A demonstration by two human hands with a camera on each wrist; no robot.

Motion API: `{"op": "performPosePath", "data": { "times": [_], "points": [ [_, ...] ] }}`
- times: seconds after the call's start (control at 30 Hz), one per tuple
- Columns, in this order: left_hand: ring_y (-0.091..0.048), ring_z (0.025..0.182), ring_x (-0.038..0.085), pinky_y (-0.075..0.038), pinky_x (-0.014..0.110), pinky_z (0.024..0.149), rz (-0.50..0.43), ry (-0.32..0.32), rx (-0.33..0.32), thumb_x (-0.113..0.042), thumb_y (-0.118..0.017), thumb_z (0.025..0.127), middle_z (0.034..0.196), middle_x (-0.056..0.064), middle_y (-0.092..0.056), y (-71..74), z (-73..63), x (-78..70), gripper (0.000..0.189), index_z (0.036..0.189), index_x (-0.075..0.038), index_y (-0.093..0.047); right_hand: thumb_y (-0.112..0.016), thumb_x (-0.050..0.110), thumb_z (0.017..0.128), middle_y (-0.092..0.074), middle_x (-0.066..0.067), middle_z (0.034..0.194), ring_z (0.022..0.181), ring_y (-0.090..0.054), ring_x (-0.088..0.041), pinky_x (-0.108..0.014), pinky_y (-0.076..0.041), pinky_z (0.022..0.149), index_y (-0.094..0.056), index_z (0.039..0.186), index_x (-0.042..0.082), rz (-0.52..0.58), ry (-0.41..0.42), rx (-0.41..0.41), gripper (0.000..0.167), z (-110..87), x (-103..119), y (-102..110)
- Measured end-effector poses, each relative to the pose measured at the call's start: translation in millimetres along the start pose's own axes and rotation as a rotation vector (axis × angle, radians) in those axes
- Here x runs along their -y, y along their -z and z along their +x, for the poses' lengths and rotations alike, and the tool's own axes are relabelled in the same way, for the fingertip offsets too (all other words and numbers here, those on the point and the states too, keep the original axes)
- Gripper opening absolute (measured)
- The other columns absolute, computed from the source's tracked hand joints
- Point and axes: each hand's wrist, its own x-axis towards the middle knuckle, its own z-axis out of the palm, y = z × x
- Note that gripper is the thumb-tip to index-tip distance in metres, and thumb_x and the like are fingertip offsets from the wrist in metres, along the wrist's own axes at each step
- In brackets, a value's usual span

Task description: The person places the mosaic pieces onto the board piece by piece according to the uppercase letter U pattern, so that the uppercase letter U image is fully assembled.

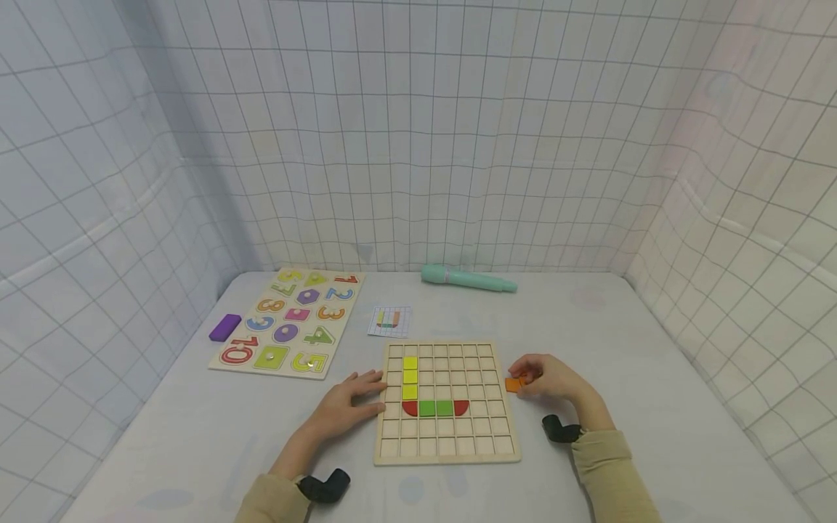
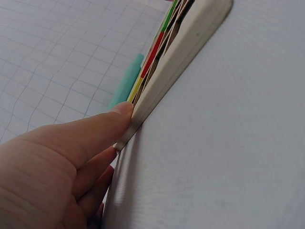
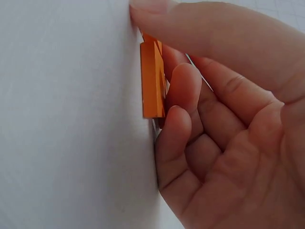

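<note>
A wooden grid board [image 1: 445,454] lies flat in front. Three yellow tiles [image 1: 410,377] form a column on it, above a row of two green tiles [image 1: 435,408] between red quarter-round tiles [image 1: 461,407]. My left hand [image 1: 340,410] touches the board's left edge with thumb and fingers extended; the left wrist view has the thumb [image 2: 121,109] against the edge. Beyond the right edge, my right hand [image 1: 552,378] curls thumb and fingers around orange tiles [image 1: 512,385] at the tabletop. In the right wrist view an orange tile [image 3: 152,81] shows below the thumb, part of another hidden.
A number-and-shape puzzle board [image 1: 301,319] lies back left, with a purple block [image 1: 225,327] beside it. Behind the grid board is a small pattern card [image 1: 390,321]. A mint-green marker-shaped object [image 1: 467,279] lies at the back. Grid-patterned curtains [image 1: 431,131] enclose the table.
</note>
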Motion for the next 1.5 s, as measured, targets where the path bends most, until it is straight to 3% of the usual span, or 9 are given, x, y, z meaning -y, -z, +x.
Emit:
{"op": "performPosePath", "data": {
  "times": [0.47, 0.73, 1.2, 1.5],
  "points": [
    [-0.036, 0.133, 0.028, -0.016, 0.044, 0.116, -0.003, -0.012, -0.008, -0.033, -0.071, 0.083, 0.136, 0.008, -0.051, -0.2, 0.6, 0.2, 0.042, 0.118, -0.009, -0.066, -0.078, 0.008, 0.072, -0.062, -0.004, 0.086, 0.072, -0.049, -0.018, -0.024, -0.043, 0.061, -0.066, 0.096, 0.005, -0.042, -0.008, -0.037, 0.027, -0.8, 6, -1],
    [-0.038, 0.133, 0.023, -0.015, 0.034, 0.117, -0.010, -0.005, -0.010, -0.031, -0.072, 0.083, 0.136, 0.005, -0.052, -0.5, 0.7, -0.8, 0.042, 0.118, -0.009, -0.066, -0.080, 0.010, 0.073, -0.062, -0.004, 0.087, 0.074, -0.051, -0.017, -0.026, -0.046, 0.063, -0.065, 0.095, 0.004, -0.058, -0.013, -0.070, 0.027, -3.1, 12, -2],
    [-0.038, 0.133, 0.024, -0.015, 0.036, 0.117, -0.014, -0.013, -0.015, -0.031, -0.072, 0.082, 0.135, 0.006, -0.052, -0.6, 0.9, -0.7, 0.041, 0.117, -0.010, -0.067, -0.077, 0.011, 0.074, -0.062, 0.000, 0.086, 0.077, -0.054, -0.017, -0.029, -0.048, 0.068, -0.066, 0.093, 0.010, -0.102, -0.024, -0.081, 0.022, -3.3, 11, 2],
    [-0.039, 0.132, 0.027, -0.017, 0.041, 0.116, -0.016, -0.009, -0.023, -0.031, -0.072, 0.083, 0.135, 0.007, -0.053, -1.4, 1.0, -0.2, 0.040, 0.116, -0.010, -0.067, -0.076, 0.014, 0.078, -0.060, -0.003, 0.079, 0.062, -0.052, -0.015, -0.025, -0.048, 0.048, -0.065, 0.096, 0.010, 0.007, 0.021, -0.042, 0.021, -1.5, 34, -3]
  ]
}}
